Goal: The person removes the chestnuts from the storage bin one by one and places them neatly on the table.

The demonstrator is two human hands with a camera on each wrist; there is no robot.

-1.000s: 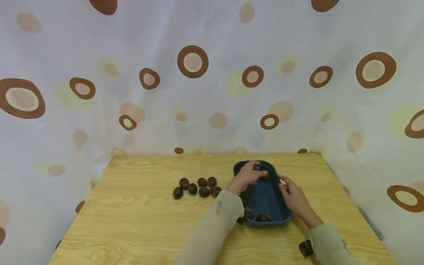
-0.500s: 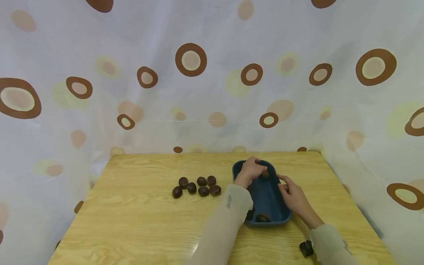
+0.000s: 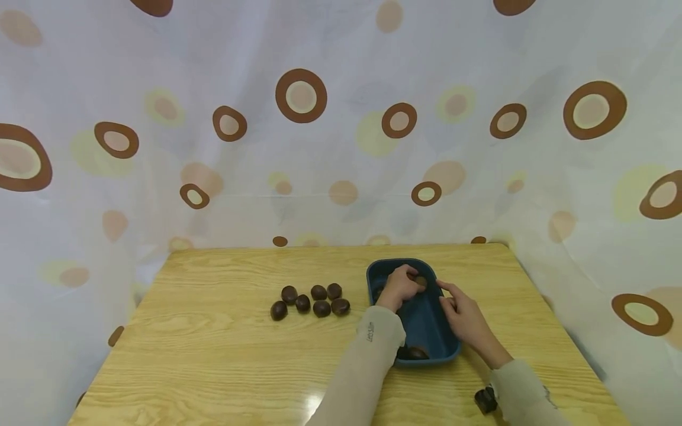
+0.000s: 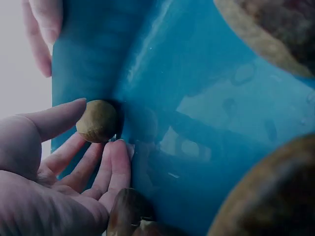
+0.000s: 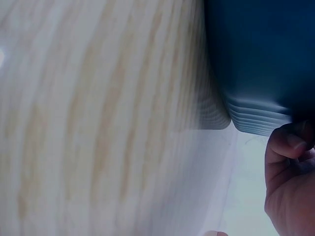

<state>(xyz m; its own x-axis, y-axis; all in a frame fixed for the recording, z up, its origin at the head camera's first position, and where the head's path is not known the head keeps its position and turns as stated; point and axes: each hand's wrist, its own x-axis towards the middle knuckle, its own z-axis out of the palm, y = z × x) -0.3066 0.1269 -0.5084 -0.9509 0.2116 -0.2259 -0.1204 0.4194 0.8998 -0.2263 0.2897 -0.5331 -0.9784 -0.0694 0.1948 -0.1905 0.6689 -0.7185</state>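
A dark blue rectangular container [image 3: 426,322] stands on the right part of the table. My left hand [image 3: 401,287] is inside its far end. In the left wrist view its thumb and fingers are round a brown chestnut [image 4: 97,121] beside the container wall. Another chestnut [image 4: 129,211] lies just below those fingers, and larger ones show close to the camera. My right hand [image 3: 465,313] grips the container's right rim, thumb and fingers bent at the edge in the right wrist view. Two dark chestnuts [image 3: 417,352] sit at the near end, one partly hidden by the left sleeve.
Several loose chestnuts [image 3: 322,308] lie in a cluster on the wooden table [image 3: 229,355], left of the container. A patterned white curtain [image 3: 341,154] hangs behind and beside the table. A small black device [image 3: 485,400] is at the right wrist.
The left forearm has shifted right over the container. Its hand has drawn in round the chestnut at the far end and come slightly nearer. The right hand keeps its place on the rim.
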